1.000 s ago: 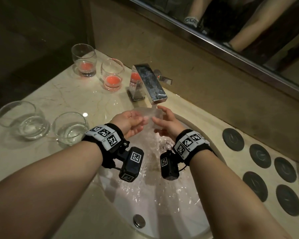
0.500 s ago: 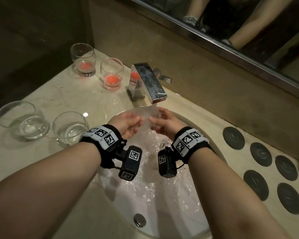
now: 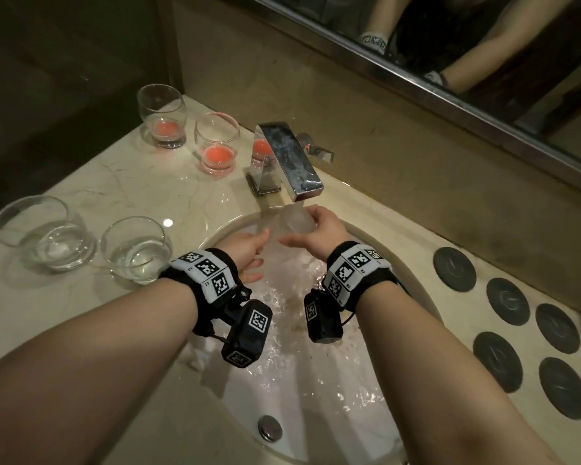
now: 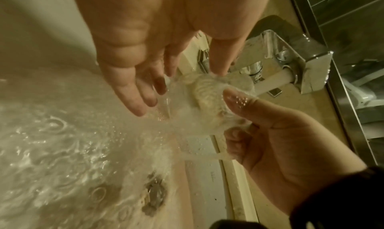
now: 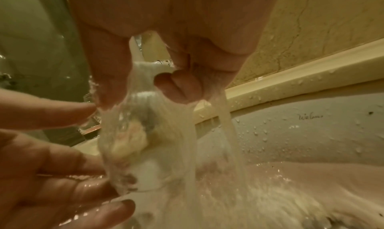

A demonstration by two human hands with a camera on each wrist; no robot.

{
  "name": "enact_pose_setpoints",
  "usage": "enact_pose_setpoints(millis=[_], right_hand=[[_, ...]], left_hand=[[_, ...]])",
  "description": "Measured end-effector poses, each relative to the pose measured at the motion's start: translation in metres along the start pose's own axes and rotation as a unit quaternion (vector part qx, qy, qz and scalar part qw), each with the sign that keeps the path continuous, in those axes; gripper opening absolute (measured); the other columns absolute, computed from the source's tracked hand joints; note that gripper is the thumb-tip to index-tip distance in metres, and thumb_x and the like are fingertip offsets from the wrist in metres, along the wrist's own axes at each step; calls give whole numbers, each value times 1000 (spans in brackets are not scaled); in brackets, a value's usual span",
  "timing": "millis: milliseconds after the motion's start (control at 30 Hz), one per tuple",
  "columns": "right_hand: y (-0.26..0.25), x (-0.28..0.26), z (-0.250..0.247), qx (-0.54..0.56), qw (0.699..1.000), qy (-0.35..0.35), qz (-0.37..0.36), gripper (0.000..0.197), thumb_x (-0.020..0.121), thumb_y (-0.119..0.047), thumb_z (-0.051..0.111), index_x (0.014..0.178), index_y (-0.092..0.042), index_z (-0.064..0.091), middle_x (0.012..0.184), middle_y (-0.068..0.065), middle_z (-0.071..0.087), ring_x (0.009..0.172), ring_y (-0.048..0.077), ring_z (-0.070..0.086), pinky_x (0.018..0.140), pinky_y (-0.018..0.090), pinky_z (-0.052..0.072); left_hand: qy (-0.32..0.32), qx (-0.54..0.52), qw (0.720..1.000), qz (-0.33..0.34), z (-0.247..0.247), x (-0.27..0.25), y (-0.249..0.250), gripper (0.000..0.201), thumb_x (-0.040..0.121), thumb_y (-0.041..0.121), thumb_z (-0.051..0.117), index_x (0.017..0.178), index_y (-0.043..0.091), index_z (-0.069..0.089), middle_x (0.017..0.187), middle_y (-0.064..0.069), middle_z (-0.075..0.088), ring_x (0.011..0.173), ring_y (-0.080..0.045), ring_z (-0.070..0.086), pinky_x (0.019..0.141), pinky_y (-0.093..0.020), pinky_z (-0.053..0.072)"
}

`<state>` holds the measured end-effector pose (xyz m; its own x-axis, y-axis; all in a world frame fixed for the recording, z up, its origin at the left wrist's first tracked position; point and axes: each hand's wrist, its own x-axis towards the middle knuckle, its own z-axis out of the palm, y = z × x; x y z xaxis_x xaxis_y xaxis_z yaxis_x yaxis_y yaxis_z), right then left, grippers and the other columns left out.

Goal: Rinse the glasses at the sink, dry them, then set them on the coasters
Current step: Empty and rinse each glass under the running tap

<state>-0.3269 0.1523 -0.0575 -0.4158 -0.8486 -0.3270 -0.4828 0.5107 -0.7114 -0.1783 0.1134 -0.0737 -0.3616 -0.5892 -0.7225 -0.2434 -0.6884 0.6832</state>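
A clear glass (image 3: 296, 221) is tilted under the running stream from the chrome faucet (image 3: 289, 159), over the white sink (image 3: 413, 280). My right hand (image 3: 311, 226) grips it, thumb on one side and fingers curled round the other. In the right wrist view water pours over the glass (image 5: 133, 134) and the right hand (image 5: 145, 91). My left hand (image 3: 260, 250) is just left of the glass, fingers straight. In the left wrist view its fingertips (image 4: 145, 98) reach the wet glass (image 4: 207, 101). Several dark round coasters (image 3: 454, 268) lie on the counter at the right.
Two glasses with red liquid (image 3: 161, 115) (image 3: 217, 142) stand at the back left, and a third (image 3: 260, 147) shows behind the faucet. Two glasses of clear water (image 3: 41, 233) (image 3: 135, 250) stand on the left counter. Water swirls round the drain (image 3: 269, 427). A mirror runs along the wall.
The glass has moved up closer to the spout. My left hand has loosened from it and its fingers have straightened, while the right hand keeps hold.
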Motion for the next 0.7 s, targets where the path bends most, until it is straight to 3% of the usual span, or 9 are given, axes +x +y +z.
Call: enact_pose_setpoints(millis=[167, 300, 400, 467, 533, 600, 700], right_hand=[[2, 0, -1, -19, 1000, 6, 13, 90, 67, -35, 83, 140, -12, 37, 142, 4, 44, 126, 20, 45, 100, 29, 37], [3, -1, -3, 5, 1000, 10, 10, 83, 67, -33, 83, 135, -11, 42, 133, 0, 51, 116, 18, 51, 91, 23, 39], [7, -2, -5, 47, 999, 10, 25, 68, 67, -33, 83, 123, -16, 47, 119, 0, 58, 100, 16, 58, 85, 29, 48], [10, -2, -5, 99, 994, 3, 54, 68, 68, -33, 83, 123, -15, 46, 114, 2, 59, 91, 18, 62, 82, 33, 53], [14, -2, -5, 165, 983, -8, 78, 69, 71, -26, 82, 127, -9, 45, 112, 7, 59, 77, 16, 62, 70, 28, 53], [18, -3, -6, 201, 976, -20, 87, 66, 74, -21, 80, 129, -7, 45, 116, 12, 58, 74, 15, 62, 65, 24, 50], [27, -9, -9, 241, 964, -51, 97, 62, 76, -12, 76, 130, -7, 44, 120, 15, 58, 84, 20, 64, 71, 26, 52]], left_hand=[[18, -3, 1000, 0, -3, 1, -1, 47, 94, 40, 50, 130, 11, 45, 115, -5, 50, 108, -17, 51, 90, -38, 51], [11, -27, 1000, 2, 0, 4, -1, 29, 94, 37, 52, 112, 13, 52, 88, -2, 52, 81, -12, 55, 73, -29, 52], [7, -22, 999, 25, 2, 5, 0, 15, 97, 30, 48, 95, 17, 54, 80, 1, 53, 63, -8, 48, 58, -19, 43], [6, -23, 999, 34, 2, 5, 1, 9, 98, 27, 47, 92, 23, 52, 82, 2, 57, 63, -6, 50, 51, -15, 40], [-12, -40, 999, 27, 0, 3, 1, 8, 98, 24, 48, 93, 23, 53, 86, 1, 61, 65, -7, 56, 47, -13, 44], [-33, -61, 997, 25, 0, 0, 1, 6, 97, 20, 49, 97, 20, 55, 93, -2, 63, 72, -11, 63, 56, -17, 52], [-57, -71, 995, 48, 3, -2, 2, 13, 96, 12, 49, 108, 11, 53, 100, -7, 64, 82, -18, 66, 66, -24, 57]])
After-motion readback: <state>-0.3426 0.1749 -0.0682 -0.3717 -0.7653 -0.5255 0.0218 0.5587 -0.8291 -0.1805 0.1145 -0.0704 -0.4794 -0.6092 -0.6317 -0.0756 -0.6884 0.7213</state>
